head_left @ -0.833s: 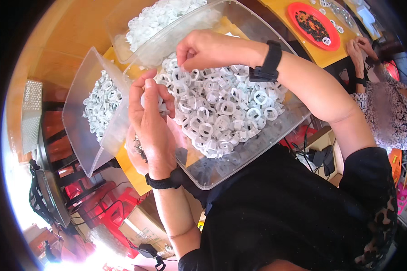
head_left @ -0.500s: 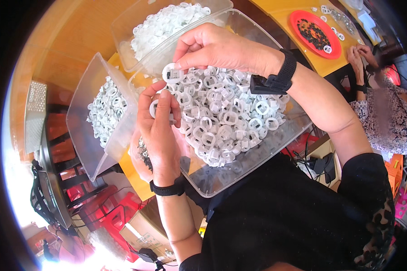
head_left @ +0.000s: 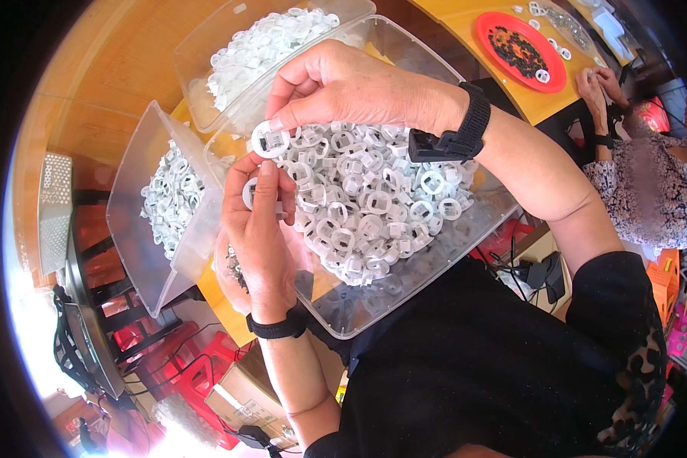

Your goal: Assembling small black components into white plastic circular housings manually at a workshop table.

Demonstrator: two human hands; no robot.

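Observation:
Between the thumb and fingers of my right hand is a round white plastic ring part with a dark square centre. My left hand, just below it, has its fingers curled round another white ring part, partly hidden by the thumb. The left fingertips come close to the right hand's ring; whether they touch it I cannot tell. Both hands are over the left side of a clear plastic bin, which holds a large heap of similar white ring parts.
A second clear bin of white parts is tilted at the left. Another stands behind. Under my left wrist, small metal bits lie in something pinkish. At far right, a co-worker's hands are near a red plate with small black pieces.
The whole view has shifted slightly. Both hands keep their ring parts, and the right hand's ring now sits a little closer above the left fingertips.

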